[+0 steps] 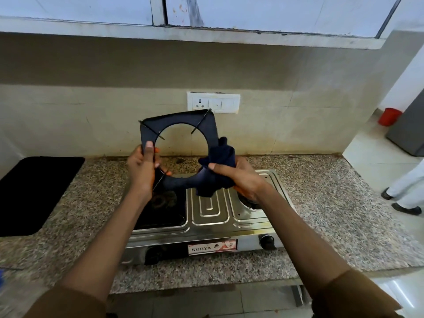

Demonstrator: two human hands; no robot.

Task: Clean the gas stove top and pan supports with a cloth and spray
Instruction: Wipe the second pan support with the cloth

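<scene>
A black square pan support [181, 123] with a round hole is held up, tilted, above the steel two-burner gas stove [208, 212]. My left hand [142, 171] grips its lower left corner. My right hand [238, 177] clutches a dark blue cloth [218, 166] that is wrapped over the support's lower right edge. The left burner [164, 200] lies in a dark recess under the support. The right burner [250, 203] is mostly hidden by my right wrist. No spray bottle is in view.
The stove sits on a speckled granite counter [332, 214]. A black mat [34, 191] lies at the left. A wall socket plate [213, 103] is behind. At the right a person's legs [403, 193] stand on the floor, near a red bucket [389, 117].
</scene>
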